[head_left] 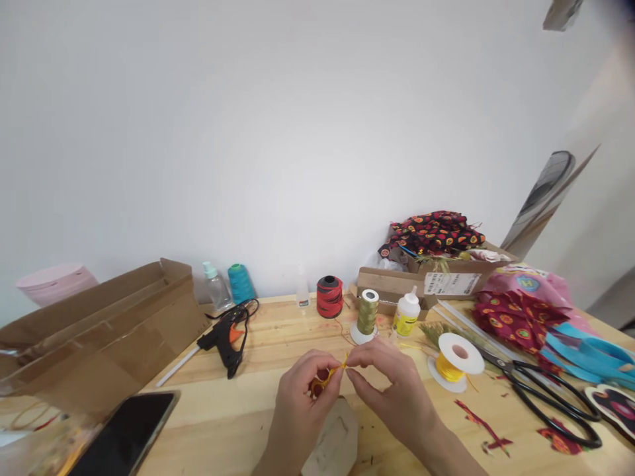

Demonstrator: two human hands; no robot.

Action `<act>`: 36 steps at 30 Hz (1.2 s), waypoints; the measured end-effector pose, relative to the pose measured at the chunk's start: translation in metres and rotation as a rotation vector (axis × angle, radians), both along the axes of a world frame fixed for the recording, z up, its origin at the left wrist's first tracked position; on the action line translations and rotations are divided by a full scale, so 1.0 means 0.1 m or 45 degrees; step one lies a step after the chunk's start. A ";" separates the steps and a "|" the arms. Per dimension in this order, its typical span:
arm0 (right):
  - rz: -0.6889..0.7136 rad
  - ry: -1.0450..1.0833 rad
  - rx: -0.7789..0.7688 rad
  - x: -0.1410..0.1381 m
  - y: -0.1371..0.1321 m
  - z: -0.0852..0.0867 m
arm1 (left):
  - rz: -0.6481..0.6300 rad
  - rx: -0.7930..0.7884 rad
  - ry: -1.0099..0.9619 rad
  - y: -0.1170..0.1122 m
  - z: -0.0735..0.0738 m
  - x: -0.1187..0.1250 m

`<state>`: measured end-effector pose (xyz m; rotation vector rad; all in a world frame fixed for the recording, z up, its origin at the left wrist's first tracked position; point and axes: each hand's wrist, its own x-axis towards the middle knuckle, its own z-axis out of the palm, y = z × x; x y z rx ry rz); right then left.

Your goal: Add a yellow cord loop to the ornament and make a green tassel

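Note:
My left hand (300, 400) is closed in a pinch on a small bundle of yellow cord (323, 381), with a bit of dark red showing inside it. At the tip of that bundle, my right hand (397, 393) has thumb and index finger brought close together on the thin yellow end. The fingertips of both hands nearly meet. Beneath them lies a pale, marbled, angular slab (337, 439), partly covered by my left hand. A white spool of yellow cord (450, 367) stands to the right of my right hand.
Thread cones (330, 297) and a glue bottle (407, 314) stand behind my hands. To the left are a glue gun (228, 340), a cardboard box (114, 330) and a phone (124, 433). Black-handled scissors (550, 396), fabric scraps (483, 426) and blue ribbon (590, 354) lie right.

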<state>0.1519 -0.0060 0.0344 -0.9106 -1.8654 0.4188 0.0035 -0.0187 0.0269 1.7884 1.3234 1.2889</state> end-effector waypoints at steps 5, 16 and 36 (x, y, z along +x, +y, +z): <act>-0.040 0.124 -0.083 0.00 0.00 0.06 | -0.011 -0.016 -0.091 -0.01 0.01 0.00; 0.001 0.168 -0.046 -0.04 -0.02 0.02 | -0.059 -0.393 -0.593 0.01 0.02 0.03; 0.165 0.179 -0.182 0.00 0.01 0.11 | -0.303 -0.561 -0.703 0.01 0.02 0.01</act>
